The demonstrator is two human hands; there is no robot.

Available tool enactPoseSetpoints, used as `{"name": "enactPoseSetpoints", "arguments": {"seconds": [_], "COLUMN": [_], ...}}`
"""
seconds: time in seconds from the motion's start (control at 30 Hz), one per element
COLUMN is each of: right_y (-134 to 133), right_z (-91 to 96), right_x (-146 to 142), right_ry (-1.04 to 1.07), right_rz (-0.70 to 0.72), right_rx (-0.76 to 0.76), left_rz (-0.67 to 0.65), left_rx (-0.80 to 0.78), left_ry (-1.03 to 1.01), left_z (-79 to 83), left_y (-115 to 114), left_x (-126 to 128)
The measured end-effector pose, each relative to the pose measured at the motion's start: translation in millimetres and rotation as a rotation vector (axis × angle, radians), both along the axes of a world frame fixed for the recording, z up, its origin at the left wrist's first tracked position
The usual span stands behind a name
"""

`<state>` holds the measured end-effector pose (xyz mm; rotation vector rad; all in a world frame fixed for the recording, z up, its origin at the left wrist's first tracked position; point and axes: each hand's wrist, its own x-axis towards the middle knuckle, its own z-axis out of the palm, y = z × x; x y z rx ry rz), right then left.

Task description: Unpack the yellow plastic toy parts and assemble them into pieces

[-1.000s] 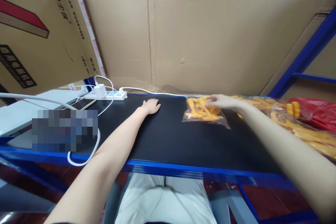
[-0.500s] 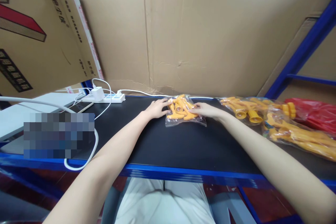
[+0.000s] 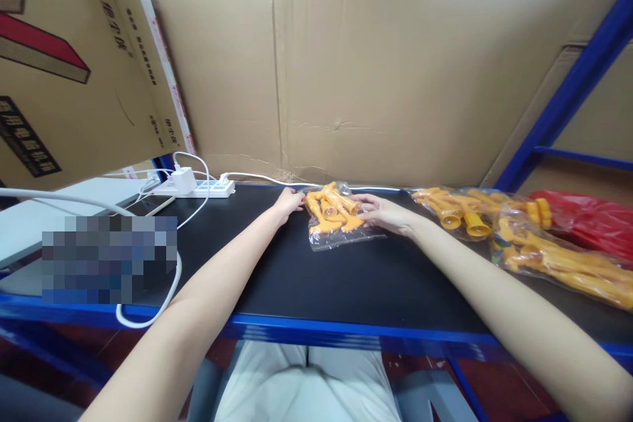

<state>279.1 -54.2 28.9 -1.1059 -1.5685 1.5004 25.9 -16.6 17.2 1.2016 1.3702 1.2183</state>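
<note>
A clear plastic bag of orange plastic parts (image 3: 330, 217) lies on the black mat (image 3: 316, 270) near the back of the bench. My left hand (image 3: 289, 201) touches the bag's left edge, fingers curled onto the plastic. On the bag's right side rests my right hand (image 3: 383, 212), its fingers laid over the plastic and pressing it. Both hands hold the bag between them.
More bags of orange parts (image 3: 519, 234) and a red bag (image 3: 591, 217) lie to the right. A white power strip (image 3: 195, 186) with plugs and cables sits at the back left. Cardboard sheets (image 3: 376, 72) wall the back; a blue frame edge (image 3: 356, 333) runs along the front.
My right hand dragged the bag of orange parts leftwards from the pile to the middle of the mat. The left hand came across to meet its left edge.
</note>
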Motion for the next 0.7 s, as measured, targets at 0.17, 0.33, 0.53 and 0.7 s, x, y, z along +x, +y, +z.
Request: {"name": "enactPoseSetpoints", "arguments": {"seconds": [0.17, 0.33, 0.53, 0.7], "right_y": [3, 12, 24, 35], "right_z": [-3.7, -7.5, -14.0, 3.4], "right_x": [5, 1, -5, -14], "right_ry": [0.038, -0.115, -0.420, -0.354], "right_rz": [0.146, -0.152, -0.366, -0.420], "right_rx": [0.033, 0.203, 0.397, 0.448], "left_rz": [-0.036, -0.050, 0.095, 0.177], "left_rx": [-0.127, -0.085, -0.005, 0.331], "left_ry": [-0.253, -0.201, -0.181, 0.037], "left_z": [2.7, 4.7, 6.3, 20.6], "left_y": [0, -1, 1, 24], "left_x": [-4, -11, -3, -4]}}
